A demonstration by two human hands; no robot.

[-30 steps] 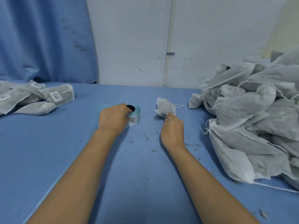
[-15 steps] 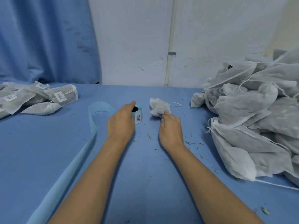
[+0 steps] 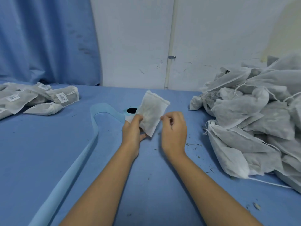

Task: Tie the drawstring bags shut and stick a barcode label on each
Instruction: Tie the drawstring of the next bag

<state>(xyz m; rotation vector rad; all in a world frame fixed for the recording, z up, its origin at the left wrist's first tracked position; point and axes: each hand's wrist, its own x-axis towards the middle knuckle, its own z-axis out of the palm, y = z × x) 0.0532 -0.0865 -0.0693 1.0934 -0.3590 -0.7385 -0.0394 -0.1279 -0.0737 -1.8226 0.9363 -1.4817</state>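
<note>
My left hand (image 3: pixel 132 130) grips the lower end of a white drawstring bag (image 3: pixel 151 114) and holds it upright above the blue table (image 3: pixel 48 144). My right hand (image 3: pixel 173 128) hovers just right of the bag, fingers curled and thumb against forefinger. I cannot make out anything pinched between them. The barcode label roll (image 3: pixel 130 111), pale blue with a dark core, sits right behind the bag and is partly hidden by it. No label shows on the side of the bag facing me.
A light-blue backing strip (image 3: pixel 96 126) runs from the roll toward the near-left edge. Several labelled bags (image 3: pixel 63 97) lie at the far left. A big heap of unlabelled bags (image 3: pixel 254 121) fills the right side. Dry crumbs dot the table.
My left hand left the label roll and now holds the bag, lifted off the table and stood upright. My right hand let go of the bag and moved to its right.
</note>
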